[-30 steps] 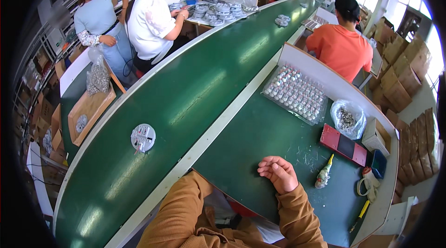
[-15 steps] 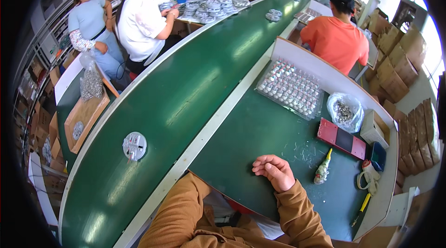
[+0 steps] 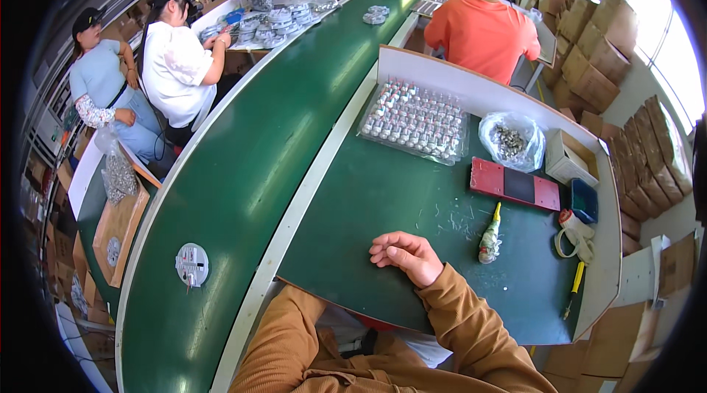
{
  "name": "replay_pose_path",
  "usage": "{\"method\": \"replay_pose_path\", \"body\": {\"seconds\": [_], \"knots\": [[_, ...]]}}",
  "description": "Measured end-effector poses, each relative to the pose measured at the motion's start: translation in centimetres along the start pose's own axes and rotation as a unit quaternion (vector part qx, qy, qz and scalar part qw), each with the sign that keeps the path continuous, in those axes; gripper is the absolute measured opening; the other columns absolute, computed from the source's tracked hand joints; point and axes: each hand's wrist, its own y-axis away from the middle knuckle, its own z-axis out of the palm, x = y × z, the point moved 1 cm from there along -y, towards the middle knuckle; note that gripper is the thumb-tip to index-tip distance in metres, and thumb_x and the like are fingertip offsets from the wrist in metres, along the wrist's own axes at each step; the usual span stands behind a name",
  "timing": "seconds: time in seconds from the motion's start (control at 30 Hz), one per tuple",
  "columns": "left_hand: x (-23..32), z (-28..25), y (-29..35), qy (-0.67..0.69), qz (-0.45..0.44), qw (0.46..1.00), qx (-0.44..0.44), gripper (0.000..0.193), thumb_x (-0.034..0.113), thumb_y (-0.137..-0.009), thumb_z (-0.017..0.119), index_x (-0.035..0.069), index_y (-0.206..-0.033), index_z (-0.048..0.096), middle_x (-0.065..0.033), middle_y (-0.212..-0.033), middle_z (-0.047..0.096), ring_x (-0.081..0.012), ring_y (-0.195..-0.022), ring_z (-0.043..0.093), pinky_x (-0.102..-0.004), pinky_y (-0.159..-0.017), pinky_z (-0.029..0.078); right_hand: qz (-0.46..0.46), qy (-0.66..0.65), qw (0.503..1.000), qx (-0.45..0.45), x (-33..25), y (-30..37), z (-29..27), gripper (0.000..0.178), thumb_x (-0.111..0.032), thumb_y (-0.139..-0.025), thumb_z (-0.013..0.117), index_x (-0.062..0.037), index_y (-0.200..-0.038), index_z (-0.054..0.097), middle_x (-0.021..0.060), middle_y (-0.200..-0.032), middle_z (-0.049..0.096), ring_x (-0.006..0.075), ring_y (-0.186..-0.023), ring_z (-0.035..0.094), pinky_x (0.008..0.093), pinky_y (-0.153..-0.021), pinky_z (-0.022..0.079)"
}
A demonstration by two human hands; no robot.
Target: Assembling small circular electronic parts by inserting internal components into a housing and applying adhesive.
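Note:
My right hand [image 3: 407, 257] rests over the near part of the green worktable [image 3: 353, 223], its fingers loosely bent and nothing in them. Of my left arm only the brown sleeve [image 3: 283, 334] shows at the lower edge; the hand itself is hidden. To the right of my right hand lies a screwdriver with a wrapped handle and yellow tip [image 3: 489, 237]. On the green conveyor belt [image 3: 258, 165] to my left, a round grey-white disc with small parts and thin wires [image 3: 192, 265] lies apart from both arms.
A clear tray of small white-and-metal parts [image 3: 414, 122] stands at the table's back, beside a plastic bag of metal pieces [image 3: 512, 141]. Rightward are a red-and-black block [image 3: 514, 183], white box [image 3: 568, 157], tape roll [image 3: 568, 242] and yellow-handled tool [image 3: 574, 290]. Co-workers sit along the belt.
The view has shifted, moving the table and its things up and left in the picture. The disc has travelled along the belt toward me. My right hand keeps its pose.

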Motion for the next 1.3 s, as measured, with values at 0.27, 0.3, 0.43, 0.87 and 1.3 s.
{"method": "replay_pose_path", "body": {"seconds": [0.27, 0.3, 0.43, 0.87, 1.3], "knots": [[-6.6, -5.5, 0.3, 0.571, -0.106, 0.799, -0.16, 0.066, 0.054, -0.116, 0.024, 0.009, -0.154, 0.054, -0.0148, -0.143, 0.064, -0.0306, -0.127, 0.065, -0.0427, -0.117, 0.048, 0.015, 0.01, 0.998, -0.053, 0.4, -0.6, 3.2, 0.028, -0.004, -0.11, 0.057, 0.0056, -0.134, 0.065, 0.0171, -0.125, 0.073, 0.0238, -0.11, 0.072, 0.0329, -0.1, 0.058], [-6.5, -3.9, 0.6, 0.577, -0.124, 0.791, -0.161, 0.066, 0.054, -0.116, 0.024, 0.009, -0.154, 0.054, -0.0148, -0.143, 0.064, -0.0306, -0.127, 0.065, -0.0427, -0.117, 0.048, 0.02, 0.007, 0.999, -0.033, 0.9, -0.7, 2.2, 0.028, -0.004, -0.11, 0.057, 0.0056, -0.134, 0.065, 0.0171, -0.125, 0.073, 0.0238, -0.11, 0.072, 0.0329, -0.1, 0.058], [7.8, 8.0, -1.2, 0.42, -0.222, 0.88, 0.015, 0.053, 0.041, -0.118, 0.032, 0.007, -0.151, 0.057, -0.0133, -0.137, 0.068, -0.0258, -0.124, 0.066, -0.0411, -0.115, 0.05, -0.014, 0.019, 1.0, 0.02, -0.5, 0.9, -1.4, 0.028, -0.003, -0.109, 0.058, 0.0049, -0.135, 0.066, 0.0161, -0.125, 0.073, 0.0224, -0.108, 0.072, 0.0324, -0.099, 0.058], [-3.4, 17.2, 1.8, 0.232, -0.35, 0.87, -0.261, 0.049, 0.037, -0.117, 0.034, 0.007, -0.148, 0.058, -0.0126, -0.136, 0.068, -0.0251, -0.121, 0.065, -0.0398, -0.112, 0.05, -0.012, 0.017, 1.0, -0.015, 1.0, -1.2, -0.3, 0.028, -0.009, -0.107, 0.064, 0.0012, -0.132, 0.069, 0.0116, -0.117, 0.074, 0.0179, -0.101, 0.071, 0.0306, -0.092, 0.06], [-7.0, 11.3, 6.7, 0.082, -0.211, 0.931, -0.285, 0.045, 0.034, -0.116, 0.037, 0.007, -0.144, 0.059, -0.0119, -0.134, 0.068, -0.0244, -0.117, 0.064, -0.0384, -0.109, 0.05, 0.022, 0.0, 0.999, -0.034, 0.0, -0.6, 0.2, 0.029, -0.007, -0.106, 0.064, 0.0011, -0.134, 0.068, 0.0119, -0.12, 0.074, 0.0184, -0.103, 0.071, 0.0312, -0.094, 0.059]]}}
